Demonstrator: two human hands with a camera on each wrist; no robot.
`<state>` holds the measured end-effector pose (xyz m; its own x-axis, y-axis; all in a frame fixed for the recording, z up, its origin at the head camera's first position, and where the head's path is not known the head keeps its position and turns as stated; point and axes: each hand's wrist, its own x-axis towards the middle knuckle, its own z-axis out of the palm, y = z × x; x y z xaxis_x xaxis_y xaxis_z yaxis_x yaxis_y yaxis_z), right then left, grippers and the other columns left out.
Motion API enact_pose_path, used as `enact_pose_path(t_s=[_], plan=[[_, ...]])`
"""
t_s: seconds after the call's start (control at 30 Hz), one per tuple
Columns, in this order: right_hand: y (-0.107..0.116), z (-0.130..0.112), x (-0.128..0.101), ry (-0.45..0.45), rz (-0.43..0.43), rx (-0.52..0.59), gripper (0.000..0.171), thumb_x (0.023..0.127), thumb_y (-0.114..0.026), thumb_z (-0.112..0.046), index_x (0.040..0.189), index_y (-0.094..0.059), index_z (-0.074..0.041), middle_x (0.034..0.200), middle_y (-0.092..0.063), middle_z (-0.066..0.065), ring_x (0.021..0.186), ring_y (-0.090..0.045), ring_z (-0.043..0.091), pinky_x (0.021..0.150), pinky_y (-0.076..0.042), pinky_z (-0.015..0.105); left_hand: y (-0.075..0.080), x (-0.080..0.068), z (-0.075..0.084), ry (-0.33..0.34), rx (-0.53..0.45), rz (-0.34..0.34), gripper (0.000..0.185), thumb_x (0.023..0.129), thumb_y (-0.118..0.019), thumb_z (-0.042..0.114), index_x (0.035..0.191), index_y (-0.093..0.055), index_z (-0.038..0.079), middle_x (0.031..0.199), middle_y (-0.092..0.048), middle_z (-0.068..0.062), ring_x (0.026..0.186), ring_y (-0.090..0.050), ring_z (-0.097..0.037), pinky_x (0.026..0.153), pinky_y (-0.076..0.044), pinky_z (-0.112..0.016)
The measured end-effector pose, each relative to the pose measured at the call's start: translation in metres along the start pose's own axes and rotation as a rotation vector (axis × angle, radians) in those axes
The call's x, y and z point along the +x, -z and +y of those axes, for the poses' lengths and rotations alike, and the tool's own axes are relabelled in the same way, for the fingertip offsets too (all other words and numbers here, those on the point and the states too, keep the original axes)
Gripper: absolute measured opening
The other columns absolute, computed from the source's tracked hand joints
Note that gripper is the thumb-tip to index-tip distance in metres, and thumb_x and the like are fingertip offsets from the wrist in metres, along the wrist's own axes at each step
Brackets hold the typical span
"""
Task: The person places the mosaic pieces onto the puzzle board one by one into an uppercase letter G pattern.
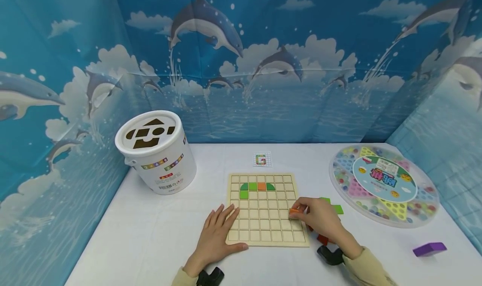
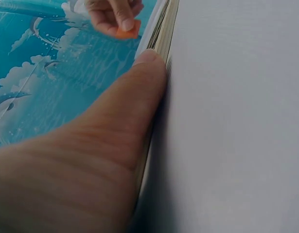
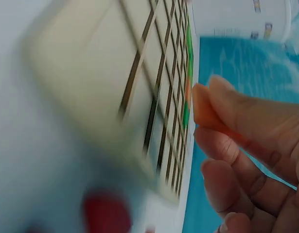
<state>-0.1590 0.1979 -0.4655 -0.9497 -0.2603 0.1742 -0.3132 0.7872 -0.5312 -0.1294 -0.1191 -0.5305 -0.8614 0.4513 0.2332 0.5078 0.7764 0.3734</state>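
One white tabletop (image 1: 150, 236) carries the board (image 1: 269, 225), a pale grid of shallow cells with five pieces (image 1: 252, 186) set in near its far side. Seating another piece well, I judge, calls for a steady board, edges squared to one cell's walls before lowering, then a light press until it sits level — no dragging across the dividers. The left hand (image 1: 217, 237) suits that: its fingers are spread and nearly straight, gripping nothing, with the forefinger tip at the board's left edge and the thumb along the near one. The right hand (image 1: 318, 215) reaches in from the right, fingers and thumb pinching the orange block (image 3: 203, 108). Beyond the board lies the card (image 1: 262, 159), showing a coloured shape on a grid. Green squares (image 1: 337, 209) and red pieces (image 1: 322, 239) lie loose by the right hand, partly hidden. Last, the block itself: held up over the board's right side, clear of any cell.
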Motion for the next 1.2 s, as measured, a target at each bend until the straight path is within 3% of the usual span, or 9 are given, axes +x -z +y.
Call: enact_pose_path(t_s=[0.47, 0.8, 1.2], plan=[[-0.058, -0.054, 0.042, 0.121, -0.049, 0.028, 0.008, 0.08, -0.077, -0.021, 0.085, -0.071, -0.02, 0.069, -0.057, -0.016, 0.056, -0.047, 0.0, 0.05, -0.04, 0.022, 0.002, 0.0, 0.002, 0.011, 0.025, -0.003, 0.093, 0.077, -0.057, 0.072, 0.148, -0.035, 0.016, 0.151, -0.03, -0.004, 0.139, -0.019, -0.032, 0.11, -0.014, -0.051], [-0.071, -0.074, 0.066, 0.117, -0.058, 0.024, 0.013, 0.081, -0.076, -0.018, 0.08, -0.063, -0.018, 0.068, -0.055, -0.013, 0.054, -0.046, 0.003, 0.048, -0.039, 0.023, 0.002, -0.001, 0.001, -0.032, 0.001, 0.026, 0.092, 0.078, -0.057, 0.07, 0.148, -0.036, 0.014, 0.151, -0.032, -0.006, 0.139, -0.021, -0.034, 0.109, -0.015, -0.053], [-0.079, -0.079, 0.073, 0.128, -0.048, -0.018, 0.011, 0.081, -0.075, -0.015, 0.08, -0.064, -0.017, 0.065, -0.055, -0.011, 0.053, -0.049, 0.005, 0.047, -0.04, 0.024, 0.004, -0.001, 0.003, -0.044, 0.0, 0.044, 0.09, 0.079, -0.06, 0.067, 0.145, -0.04, 0.01, 0.148, -0.035, -0.009, 0.137, -0.024, -0.037, 0.107, -0.018, -0.056]])
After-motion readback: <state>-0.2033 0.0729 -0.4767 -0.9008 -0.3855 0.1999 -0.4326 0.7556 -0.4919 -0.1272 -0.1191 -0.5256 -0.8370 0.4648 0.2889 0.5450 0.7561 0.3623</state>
